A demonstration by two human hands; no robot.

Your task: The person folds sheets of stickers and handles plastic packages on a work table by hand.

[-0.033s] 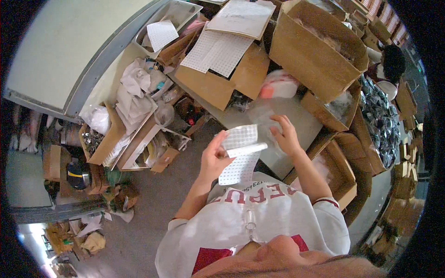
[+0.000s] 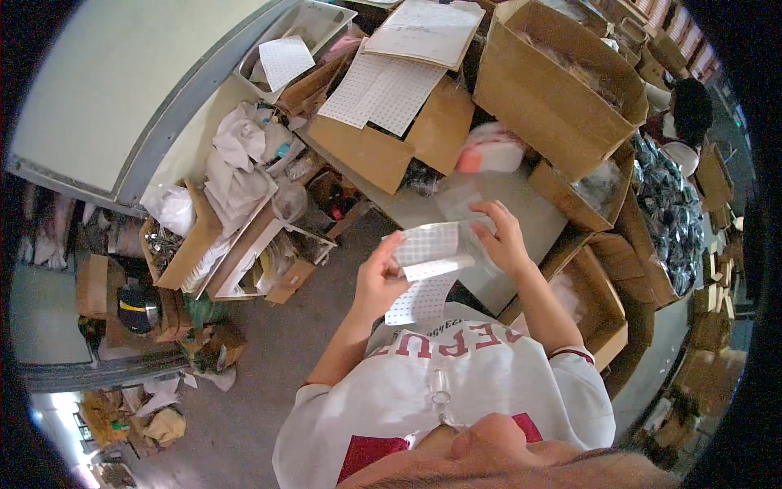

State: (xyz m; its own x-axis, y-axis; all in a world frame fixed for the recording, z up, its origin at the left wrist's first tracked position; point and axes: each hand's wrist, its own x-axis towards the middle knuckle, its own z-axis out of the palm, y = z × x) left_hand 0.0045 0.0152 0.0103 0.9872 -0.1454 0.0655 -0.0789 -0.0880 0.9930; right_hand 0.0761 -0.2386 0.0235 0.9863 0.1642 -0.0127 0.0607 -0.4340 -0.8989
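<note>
My left hand (image 2: 380,277) is closed on a white sticker sheet (image 2: 428,243) with rows of small printed marks. The sheet bends over on itself, and its lower part hangs down in front of my shirt. Close to the sheet's right edge is my right hand (image 2: 503,240), its thumb and forefinger curled round a clear plastic bag (image 2: 481,253). The bag is thin and see-through, so its outline and any contents are hard to make out. Below both hands lies a grey tabletop (image 2: 525,208).
Beyond the tabletop stand a large cardboard box (image 2: 554,90) and printed sheets (image 2: 383,85) on cardboard. An open carton (image 2: 590,293) is by my right forearm. A box of dark wrapped pieces (image 2: 668,212) stands farther right. Crumpled paper (image 2: 236,155) and cartons crowd the left.
The sticker sheet has shifted slightly up and right, and its folded part tilts a little differently. My right hand has barely moved.
</note>
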